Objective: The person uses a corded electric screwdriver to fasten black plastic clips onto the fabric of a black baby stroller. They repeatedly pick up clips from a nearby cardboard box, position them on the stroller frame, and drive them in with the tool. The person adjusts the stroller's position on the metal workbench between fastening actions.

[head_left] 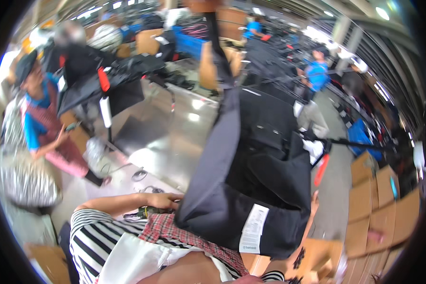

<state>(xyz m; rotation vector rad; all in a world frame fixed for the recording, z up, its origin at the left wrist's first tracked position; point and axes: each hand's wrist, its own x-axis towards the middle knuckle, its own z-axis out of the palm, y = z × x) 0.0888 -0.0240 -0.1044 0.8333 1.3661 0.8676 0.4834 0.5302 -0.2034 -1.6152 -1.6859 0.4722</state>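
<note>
Filling the centre and lower centre of the frame, a black fabric article [217, 208] is shown with its hollow side turned upward; a white label [254, 229] is borne on its lower panel, and a dark band [217, 52] is seen above it, reaching toward the upper edge. The left hand [165, 200] is placed against the article's left edge, lower centre; its fingertips are hidden there, so whether it is clamped on the fabric cannot be told. The right hand [314, 202] is largely concealed behind the right edge; only a small part is exposed, and its closure likewise cannot be determined. At centre left, a shiny metal tabletop [170, 168] is seen, with a dark cable [138, 175] lying near its lower edge; a red tag [103, 79] is hung at upper left, and another red strip [322, 170] is seen right of the article. Cardboard boxes [359, 201] are stacked at lower right; at left, a phone-like object [71, 126] is held by a co-worker [40, 118] in a blue-sleeved top.
</note>
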